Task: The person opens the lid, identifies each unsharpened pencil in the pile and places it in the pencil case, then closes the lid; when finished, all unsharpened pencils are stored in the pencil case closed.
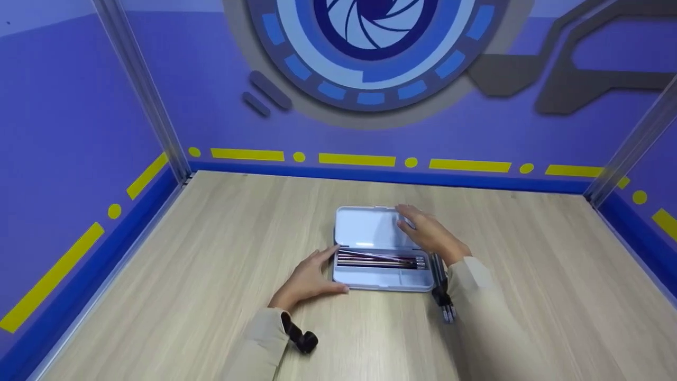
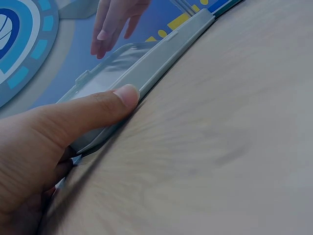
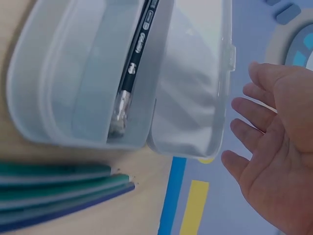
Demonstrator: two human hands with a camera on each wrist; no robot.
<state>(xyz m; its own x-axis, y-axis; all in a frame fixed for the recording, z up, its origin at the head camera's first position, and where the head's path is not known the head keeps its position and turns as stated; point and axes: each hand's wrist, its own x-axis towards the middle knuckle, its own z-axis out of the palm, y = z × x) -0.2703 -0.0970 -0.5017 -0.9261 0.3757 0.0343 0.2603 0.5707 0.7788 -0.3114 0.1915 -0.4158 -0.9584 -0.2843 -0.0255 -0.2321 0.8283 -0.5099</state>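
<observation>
A pale, translucent pencil case [image 1: 365, 279] stands on the table with its lid [image 1: 365, 227] tipped back. Several dark pencils [image 1: 378, 259] lie inside, their metal-banded ends to the right. My left hand [image 1: 309, 280] grips the case's left end, thumb along the front wall; the left wrist view hides most of its other fingers. Beside the lid's upper right corner is my right hand [image 1: 429, 230], fingers extended and slightly spread. In the right wrist view, the right hand [image 3: 279, 132] has nothing in its palm, and a gap shows between its fingertips and the lid.
Right of the case, green and blue pencils [image 3: 63, 191] lie on the wooden table [image 1: 254, 227], partly behind the right sleeve in the head view. A black wrist camera [image 1: 304, 341] sits at the left cuff. Purple-blue panels [image 1: 211, 106] wall the table at back and sides.
</observation>
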